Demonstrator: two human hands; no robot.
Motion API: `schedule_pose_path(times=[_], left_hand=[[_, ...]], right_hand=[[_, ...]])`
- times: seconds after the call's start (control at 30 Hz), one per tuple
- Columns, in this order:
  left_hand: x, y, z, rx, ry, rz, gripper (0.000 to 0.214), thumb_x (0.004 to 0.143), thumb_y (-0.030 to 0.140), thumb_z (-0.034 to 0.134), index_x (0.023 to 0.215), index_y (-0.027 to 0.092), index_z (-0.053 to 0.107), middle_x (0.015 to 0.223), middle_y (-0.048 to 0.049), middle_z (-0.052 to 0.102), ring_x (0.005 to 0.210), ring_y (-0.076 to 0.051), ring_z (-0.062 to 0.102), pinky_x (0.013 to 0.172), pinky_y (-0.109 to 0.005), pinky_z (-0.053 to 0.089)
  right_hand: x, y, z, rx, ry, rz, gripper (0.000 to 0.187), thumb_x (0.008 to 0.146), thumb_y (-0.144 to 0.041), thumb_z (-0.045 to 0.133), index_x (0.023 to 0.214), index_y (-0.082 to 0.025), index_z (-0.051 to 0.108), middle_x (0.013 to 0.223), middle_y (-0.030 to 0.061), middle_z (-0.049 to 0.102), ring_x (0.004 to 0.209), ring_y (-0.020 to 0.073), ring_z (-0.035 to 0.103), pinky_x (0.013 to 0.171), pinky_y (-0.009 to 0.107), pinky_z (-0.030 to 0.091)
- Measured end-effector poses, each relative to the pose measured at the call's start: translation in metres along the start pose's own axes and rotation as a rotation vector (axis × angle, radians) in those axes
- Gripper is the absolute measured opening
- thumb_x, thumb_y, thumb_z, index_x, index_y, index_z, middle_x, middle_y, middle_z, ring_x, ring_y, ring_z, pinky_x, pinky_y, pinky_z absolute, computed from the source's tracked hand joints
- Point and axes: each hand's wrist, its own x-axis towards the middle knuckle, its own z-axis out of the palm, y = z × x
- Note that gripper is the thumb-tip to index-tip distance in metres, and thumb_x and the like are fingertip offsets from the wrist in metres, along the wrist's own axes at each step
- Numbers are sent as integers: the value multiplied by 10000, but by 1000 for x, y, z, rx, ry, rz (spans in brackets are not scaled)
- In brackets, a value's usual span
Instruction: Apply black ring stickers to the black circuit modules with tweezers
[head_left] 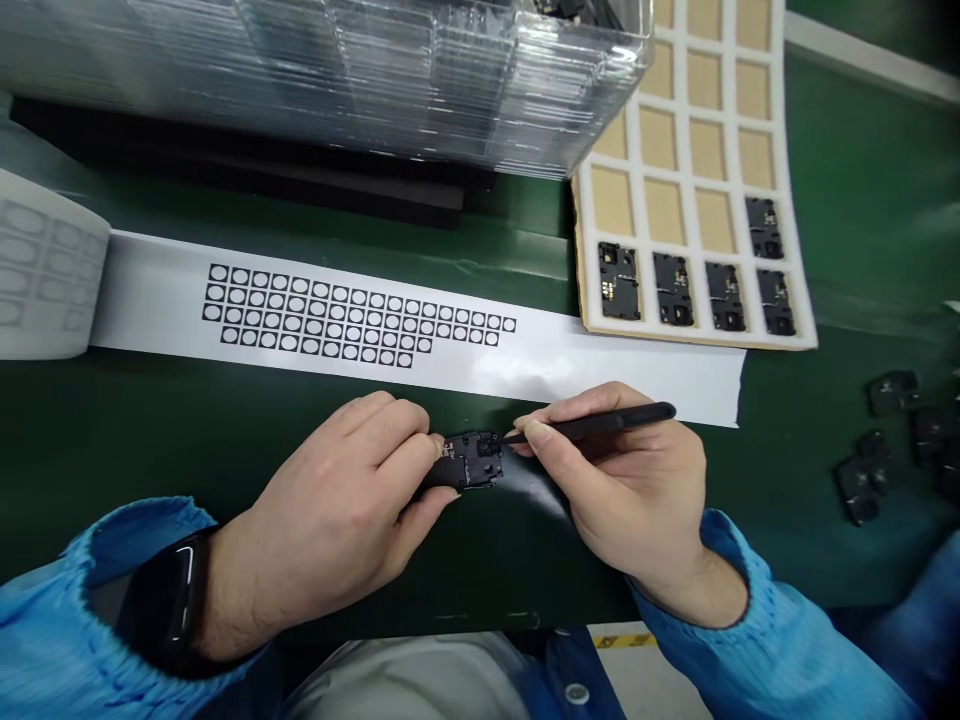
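Between the thumb and fingers of my left hand is a small black plastic module, held just above or on the green table; I cannot tell which. Its left end is hidden by my fingers. My right hand grips black tweezers like a pen, and their tips reach the right end of the module. Behind both hands runs a white strip of stickers, with rows of black squares holding pale ovals on its left half.
At the left, the strip joins a roll. Stacked clear plastic trays stand at the back beside a black bar. A white foam tray at the back right carries several black modules. More black parts lie at the right.
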Motion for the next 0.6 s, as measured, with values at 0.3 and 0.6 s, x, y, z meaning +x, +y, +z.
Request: schedule_pose_path(times=[0.3, 0.6], left_hand=[[-1, -1, 1, 0, -7, 0, 94, 965, 165, 656, 1040, 130, 613, 1053, -102, 607, 928, -243, 547, 789, -416, 502], [-2, -1, 0, 6, -5, 4, 87, 971, 173, 650, 1039, 131, 616, 1053, -106, 613, 925, -247, 553, 779, -423, 506]], right_hand=[[-2, 1, 0, -9, 2, -4, 99, 881, -148, 811, 893, -187, 721, 813, 20, 808, 689, 166, 791, 628, 208, 657], [-3, 2, 1, -2, -3, -25, 107, 879, -131, 808, 903, -189, 722, 831, 17, 817, 707, 166, 796, 648, 211, 667]])
